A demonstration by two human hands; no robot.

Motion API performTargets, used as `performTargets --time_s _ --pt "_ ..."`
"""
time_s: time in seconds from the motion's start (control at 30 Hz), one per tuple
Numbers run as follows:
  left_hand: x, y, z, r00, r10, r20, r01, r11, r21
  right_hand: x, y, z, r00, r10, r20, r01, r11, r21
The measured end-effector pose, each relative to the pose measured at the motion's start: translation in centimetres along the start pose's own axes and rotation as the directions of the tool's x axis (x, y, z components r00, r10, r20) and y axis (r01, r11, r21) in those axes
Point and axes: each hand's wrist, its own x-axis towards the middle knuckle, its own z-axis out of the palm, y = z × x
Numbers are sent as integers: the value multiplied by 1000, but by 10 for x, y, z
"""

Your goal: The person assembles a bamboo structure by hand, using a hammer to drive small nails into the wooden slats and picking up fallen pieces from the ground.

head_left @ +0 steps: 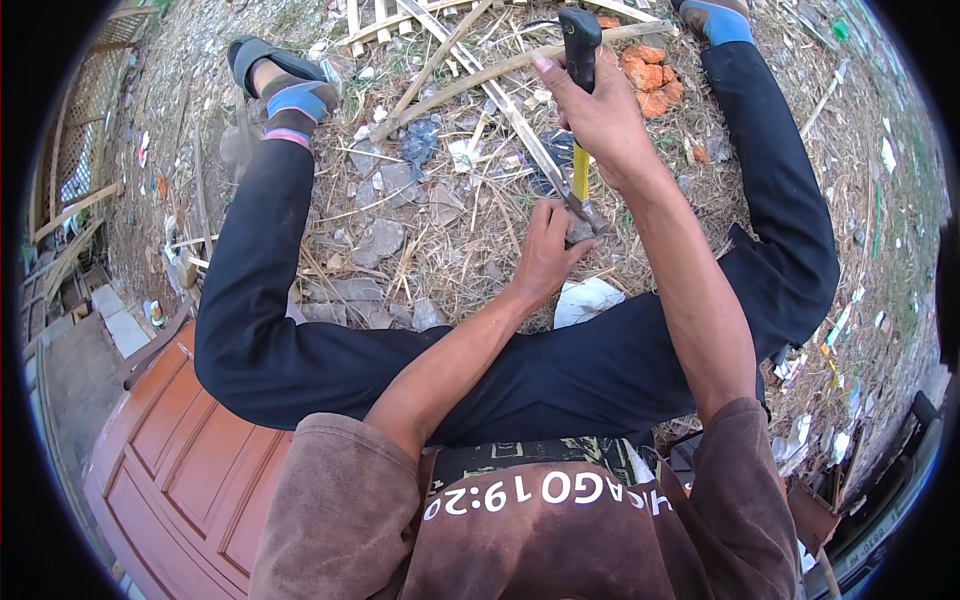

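Note:
My right hand is wrapped round the black grip of a hammer with a yellow shaft. The hammer's metal head points down toward me and rests low, close to the end of a long thin wooden strip. Just left of the head, my left hand has its fingers curled and its thumb stretched toward the hammer head. A grey lump, perhaps a stone, shows between thumb and fingers. What the left fingertips grip is hidden. Another wooden stick crosses the strip farther off.
Between my spread legs lie dry straw, flat grey stones and a white piece. Broken orange brick sits far right, by my foot. A slatted wooden piece lies at the far edge. Behind me on the left is a reddish-brown panelled door.

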Motion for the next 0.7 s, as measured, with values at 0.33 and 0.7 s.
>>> performTargets --time_s 0.33,0.7 --pt "-7 -10 -16 986 164 -31 -161 983 84 -31 3 -3 990 -114 -89 124 985 123" --pt "-4 -12 -22 992 -122 -12 122 992 -16 -46 5 -5 980 -92 -174 132 964 232"
